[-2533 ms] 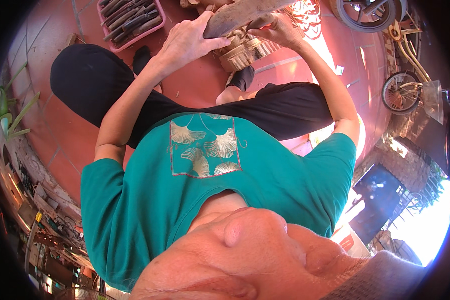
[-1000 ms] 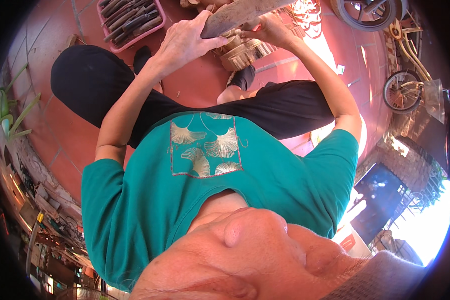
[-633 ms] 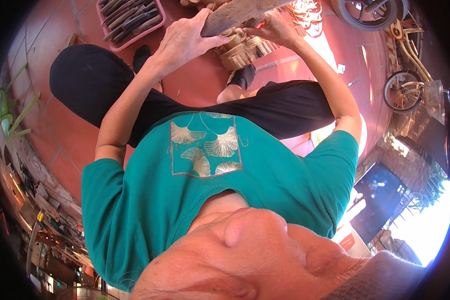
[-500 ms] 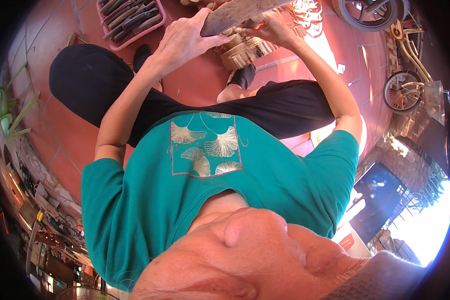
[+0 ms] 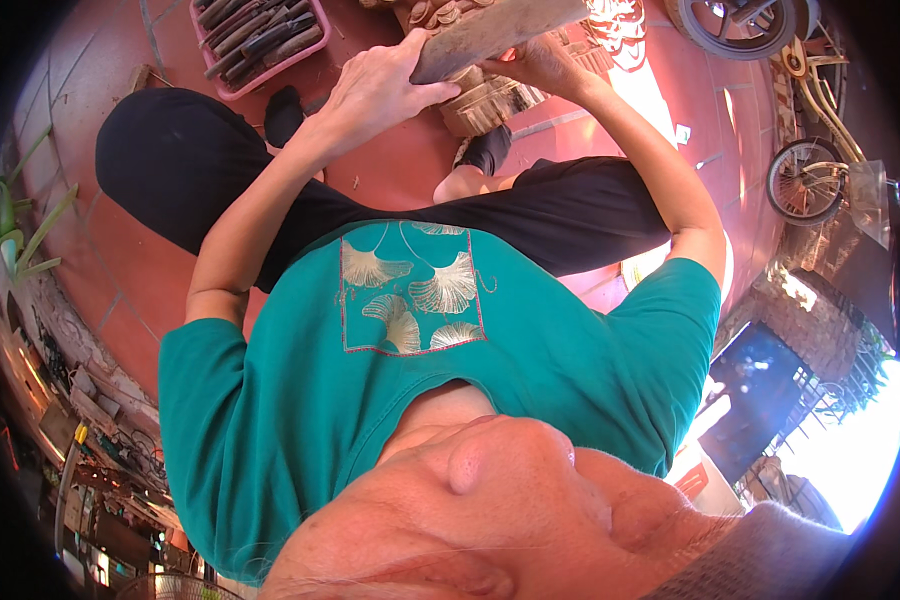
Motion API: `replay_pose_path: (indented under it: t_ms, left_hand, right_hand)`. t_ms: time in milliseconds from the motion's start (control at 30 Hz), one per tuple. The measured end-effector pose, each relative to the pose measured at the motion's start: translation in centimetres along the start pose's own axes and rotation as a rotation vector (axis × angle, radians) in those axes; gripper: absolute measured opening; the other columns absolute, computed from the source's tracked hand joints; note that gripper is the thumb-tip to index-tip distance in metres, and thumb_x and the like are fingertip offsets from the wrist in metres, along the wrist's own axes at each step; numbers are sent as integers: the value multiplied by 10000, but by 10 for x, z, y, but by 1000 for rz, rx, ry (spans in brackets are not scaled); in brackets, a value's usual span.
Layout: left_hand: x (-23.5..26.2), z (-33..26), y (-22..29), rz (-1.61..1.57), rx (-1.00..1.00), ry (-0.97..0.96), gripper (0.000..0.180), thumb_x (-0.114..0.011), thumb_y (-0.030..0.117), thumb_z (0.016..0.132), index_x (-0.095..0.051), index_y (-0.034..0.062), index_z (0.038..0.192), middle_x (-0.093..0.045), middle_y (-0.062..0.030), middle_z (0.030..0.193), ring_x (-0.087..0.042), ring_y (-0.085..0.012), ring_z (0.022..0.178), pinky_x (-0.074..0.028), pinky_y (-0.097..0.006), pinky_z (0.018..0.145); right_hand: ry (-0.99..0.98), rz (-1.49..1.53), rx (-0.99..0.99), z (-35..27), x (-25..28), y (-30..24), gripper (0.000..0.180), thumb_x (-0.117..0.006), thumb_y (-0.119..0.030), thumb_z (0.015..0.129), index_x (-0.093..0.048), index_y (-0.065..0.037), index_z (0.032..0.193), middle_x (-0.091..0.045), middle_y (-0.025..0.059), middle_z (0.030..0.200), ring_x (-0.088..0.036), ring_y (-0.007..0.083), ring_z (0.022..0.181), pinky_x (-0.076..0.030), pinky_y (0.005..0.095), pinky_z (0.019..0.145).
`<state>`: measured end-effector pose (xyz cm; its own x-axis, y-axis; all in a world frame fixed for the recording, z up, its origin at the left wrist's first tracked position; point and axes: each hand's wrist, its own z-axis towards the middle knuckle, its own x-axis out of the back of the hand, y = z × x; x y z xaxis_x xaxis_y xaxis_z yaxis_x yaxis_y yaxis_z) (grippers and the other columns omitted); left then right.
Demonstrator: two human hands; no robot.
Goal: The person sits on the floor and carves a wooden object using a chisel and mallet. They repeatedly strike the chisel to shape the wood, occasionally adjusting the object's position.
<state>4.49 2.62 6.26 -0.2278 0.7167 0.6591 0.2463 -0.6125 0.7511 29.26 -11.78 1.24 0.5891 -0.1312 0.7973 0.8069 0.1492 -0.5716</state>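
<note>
A flat grey-brown wooden board slants across the top of the view, its upper part cut off by the picture's edge. My left hand grips its left end, with the thumb stretched along the lower edge. At the board's lower edge on the right is my right hand, its fingers bent and partly hidden behind the wood. Below and behind the board stands a thick, carved wooden block on the tiles, between my feet. More carved wood shows above the board's left part.
A pink basket full of dark rod-like tools with wooden handles stands to the far left. My legs in black trousers are spread on the red tiled floor. Wheels and a bicycle stand at the right. Green leaves edge the left.
The board has tilted and come slightly down and nearer, both hands moving with it. More of the carved wood behind it now shows.
</note>
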Motion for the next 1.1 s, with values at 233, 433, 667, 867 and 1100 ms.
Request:
replay_pose_path:
  t_ms: [233, 433, 667, 867, 1100]
  left_hand:
    - [1, -7, 8, -125, -97, 118, 550, -765, 416, 896, -555, 18, 1212, -689, -240, 839, -703, -402, 806, -522, -469, 717]
    - [-5, -3, -1, -1, -22, -2, 571, -763, 432, 897, -572, 14, 1236, -696, -225, 836, -713, -357, 784, -534, -434, 728]
    - [2, 0, -12, -75, -47, 117, 634, -777, 461, 874, -592, -11, 1254, -719, -216, 869, -724, -336, 790, -544, -419, 747]
    - [0, 1, -11, -62, -41, 105, 671, -778, 482, 869, -585, -19, 1272, -720, -213, 860, -721, -331, 758, -547, -401, 734]
    - [-1, 0, -10, -55, -59, 80, 655, -778, 480, 871, -573, -3, 1264, -696, -215, 810, -708, -330, 726, -534, -409, 704]
  right_hand:
    - [-134, 31, -210, -1, 2, -3, 189, -786, -186, 878, -728, -63, 1010, -682, 69, 829, -667, 223, 781, -544, 358, 703]
    - [75, -45, 98, 4, 6, -11, 206, -774, -209, 898, -747, -76, 1053, -707, 66, 803, -695, 221, 741, -558, 354, 691]
    - [-129, 181, -455, -7, 35, 15, 175, -752, -206, 951, -774, -48, 1022, -772, 37, 882, -713, 111, 826, -575, 294, 727]
    - [-139, 168, -363, -8, 31, 13, 185, -753, -202, 950, -781, -50, 1053, -775, 43, 972, -705, 111, 883, -575, 298, 775]
    - [-154, 134, -354, -5, 32, 6, 245, -794, -279, 854, -786, -120, 1040, -776, 60, 947, -723, 164, 833, -569, 341, 785]
